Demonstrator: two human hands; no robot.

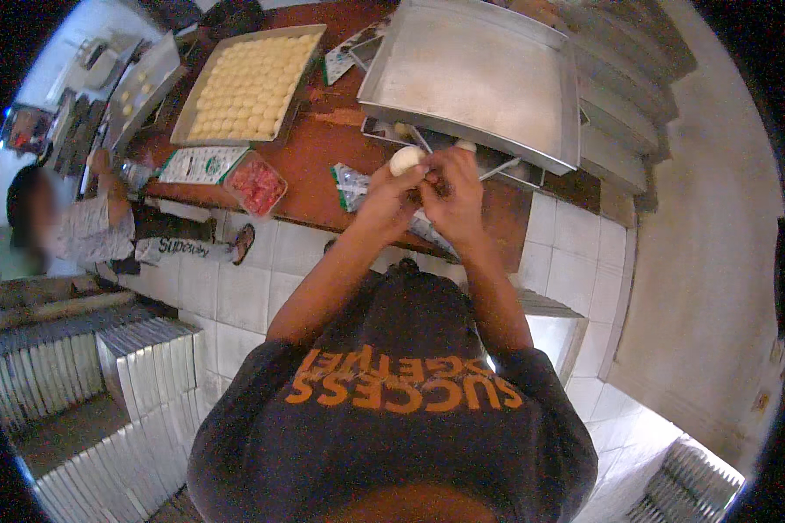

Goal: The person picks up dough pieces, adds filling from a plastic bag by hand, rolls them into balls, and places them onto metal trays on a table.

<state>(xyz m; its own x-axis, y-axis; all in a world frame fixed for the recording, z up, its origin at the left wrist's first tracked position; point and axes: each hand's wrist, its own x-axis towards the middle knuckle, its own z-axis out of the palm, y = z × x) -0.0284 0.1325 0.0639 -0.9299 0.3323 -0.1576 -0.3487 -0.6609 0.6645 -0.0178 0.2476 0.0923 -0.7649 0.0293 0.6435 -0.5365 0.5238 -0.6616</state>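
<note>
My left hand [389,202] is closed round a small, pale dough ball [407,160], which shows above its thumb and fingers. Close beside it, with fingertips meeting the left hand's, my right hand [454,193] has its fingers bent together; what they hold is hidden. A second pale lump [465,146] shows just past the right knuckles, and I cannot tell whether that hand touches it. Both hands are over the near edge of a reddish-brown table [323,139], in front of a large, pale-bottomed metal tray [480,78].
A tray [227,140] filled with rows of dough balls lies at the far left. Nearer stand a clear tub [257,185] of red pieces and a printed packet [351,187]. Another person [87,227] sits at left. Stacked metal trays [139,366] line the lower left.
</note>
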